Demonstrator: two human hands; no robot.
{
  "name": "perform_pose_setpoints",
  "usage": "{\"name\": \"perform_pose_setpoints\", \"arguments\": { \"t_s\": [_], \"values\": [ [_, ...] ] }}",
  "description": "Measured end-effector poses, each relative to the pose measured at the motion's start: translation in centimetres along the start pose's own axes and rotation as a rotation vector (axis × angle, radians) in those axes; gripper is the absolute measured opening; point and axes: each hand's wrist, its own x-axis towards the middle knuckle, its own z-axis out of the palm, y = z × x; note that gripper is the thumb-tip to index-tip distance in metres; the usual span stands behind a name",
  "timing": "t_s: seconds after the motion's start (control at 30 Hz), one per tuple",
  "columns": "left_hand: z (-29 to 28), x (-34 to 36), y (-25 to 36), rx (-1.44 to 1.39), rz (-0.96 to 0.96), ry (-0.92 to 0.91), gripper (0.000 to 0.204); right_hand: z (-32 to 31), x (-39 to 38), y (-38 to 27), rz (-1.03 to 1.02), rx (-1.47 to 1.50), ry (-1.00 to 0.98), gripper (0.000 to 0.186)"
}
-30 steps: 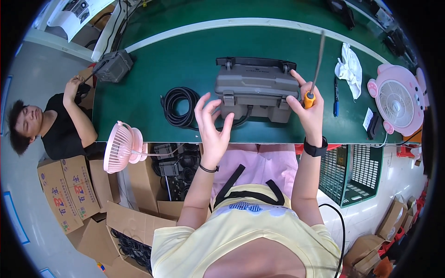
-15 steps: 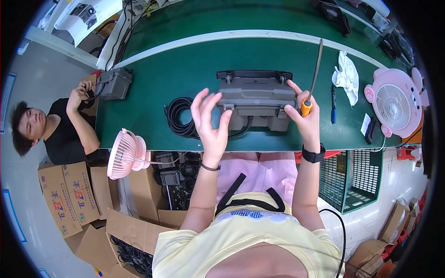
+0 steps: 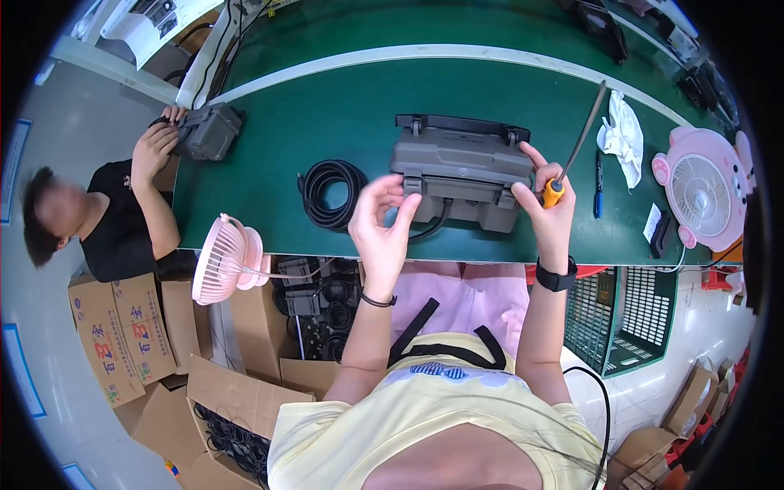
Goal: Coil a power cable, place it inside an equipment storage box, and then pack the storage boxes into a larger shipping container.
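A grey plastic case (image 3: 457, 163) with front latches and a cable from its front sits on the green bench (image 3: 327, 98). My left hand (image 3: 384, 224) has thumb and fingertips closed on the left front latch (image 3: 414, 184). My right hand (image 3: 549, 208) grips the case's right end and also holds a screwdriver (image 3: 555, 188) with an orange handle, its long shaft pointing up. A coil of black cable (image 3: 331, 192) lies left of the case, beside my left hand. A blue-and-black marker (image 3: 599, 188) and a crumpled white cloth (image 3: 622, 139) lie to the right.
A pink clip fan (image 3: 229, 257) is at the near-left edge, a pink bear-shaped fan (image 3: 702, 188) at the right. A co-worker (image 3: 114, 220) at left handles another grey case (image 3: 211, 131). Cardboard boxes (image 3: 131, 335) and a green plastic basket (image 3: 621, 318) are below.
My left hand has moved in from beside the case onto its left latch, fingers closing. The co-worker's hands have shifted at their case. The whole view moved slightly.
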Motion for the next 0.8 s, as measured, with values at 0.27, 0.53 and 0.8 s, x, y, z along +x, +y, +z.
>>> {"name": "perform_pose_setpoints", "arguments": {
  "t_s": [0.27, 0.53, 0.8],
  "values": [
    [-1.0, -1.6, 0.8, -0.207, -0.198, -0.052, 0.027, 0.4, -0.8, 0.0, 0.071, 0.040, 0.022, 0.034],
    [-1.4, -3.1, -0.1, -0.404, -0.293, 0.112, 0.022, 1.4, -2.6, 0.4, -0.018, 0.057, 0.017, 0.033],
    [-1.3, -1.9, 1.1, -0.417, -0.165, 0.101, 0.008, 1.3, -2.4, 0.3, 0.028, 0.080, -0.014, 0.032]
  ]
}}
